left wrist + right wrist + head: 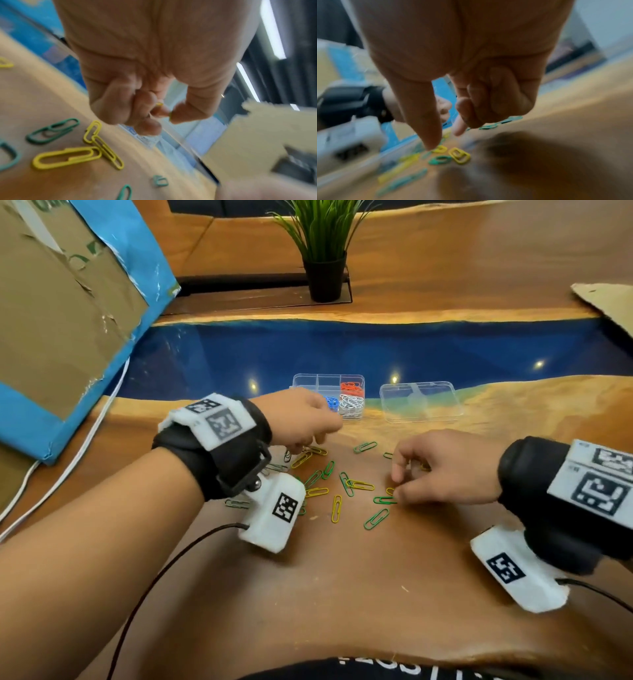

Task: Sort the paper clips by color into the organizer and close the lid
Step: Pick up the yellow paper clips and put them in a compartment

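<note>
From the head view, your left hand (301, 419) and right hand (442, 470) work low over the loose yellow and green paper clips (346, 487), with the organizer (329, 397) just beyond your left knuckles already holding red, blue and silver lots and its lid (421, 402) set aside beyond your right, evidently to keep the compartments open; the white text on your shirt is cut off and unreadable. Your left wrist view shows thumb and fingertips (185, 115) pinching a yellow clip (159, 104), clenched as if banking several of one colour. Your right wrist view, blurred, shows thumb (429, 135) and forefinger reaching down onto yellow clips, whether grasping cannot be told
</note>
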`<act>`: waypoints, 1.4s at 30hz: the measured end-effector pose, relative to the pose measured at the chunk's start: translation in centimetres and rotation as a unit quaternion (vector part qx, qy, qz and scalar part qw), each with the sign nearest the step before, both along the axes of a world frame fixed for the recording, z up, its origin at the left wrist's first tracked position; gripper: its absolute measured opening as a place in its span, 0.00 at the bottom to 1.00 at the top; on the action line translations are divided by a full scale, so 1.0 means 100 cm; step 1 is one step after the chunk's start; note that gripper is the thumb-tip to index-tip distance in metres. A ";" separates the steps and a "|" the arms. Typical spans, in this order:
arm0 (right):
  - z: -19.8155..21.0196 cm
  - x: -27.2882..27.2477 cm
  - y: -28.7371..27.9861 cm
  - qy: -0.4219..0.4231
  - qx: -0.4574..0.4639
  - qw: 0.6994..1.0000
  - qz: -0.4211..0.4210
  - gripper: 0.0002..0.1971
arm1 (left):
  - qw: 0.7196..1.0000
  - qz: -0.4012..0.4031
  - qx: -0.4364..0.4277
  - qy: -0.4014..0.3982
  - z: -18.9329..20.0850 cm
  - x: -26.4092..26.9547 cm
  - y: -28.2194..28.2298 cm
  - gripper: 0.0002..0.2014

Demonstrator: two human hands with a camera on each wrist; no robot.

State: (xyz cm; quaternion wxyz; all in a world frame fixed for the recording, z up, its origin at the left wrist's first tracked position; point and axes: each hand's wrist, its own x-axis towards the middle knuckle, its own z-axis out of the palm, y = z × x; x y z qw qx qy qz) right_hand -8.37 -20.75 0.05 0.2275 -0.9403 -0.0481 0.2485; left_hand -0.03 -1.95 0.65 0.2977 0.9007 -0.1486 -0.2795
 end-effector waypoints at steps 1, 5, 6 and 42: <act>-0.001 -0.002 0.002 0.002 -0.034 0.999 0.004 0.05 | 0.997 0.024 -0.059 0.035 0.000 -0.001 0.002 0.08; -0.002 -0.002 0.007 0.011 -0.071 0.997 0.003 0.03 | 0.978 0.079 -0.164 0.105 -0.004 -0.001 0.013 0.13; -0.002 -0.002 0.008 0.013 -0.075 0.997 0.005 0.02 | 0.975 0.088 -0.169 0.111 -0.005 0.000 0.016 0.13; 0.042 0.140 0.054 0.103 0.261 0.898 -0.339 0.10 | 0.910 0.298 -0.260 0.125 0.028 0.060 -0.023 0.10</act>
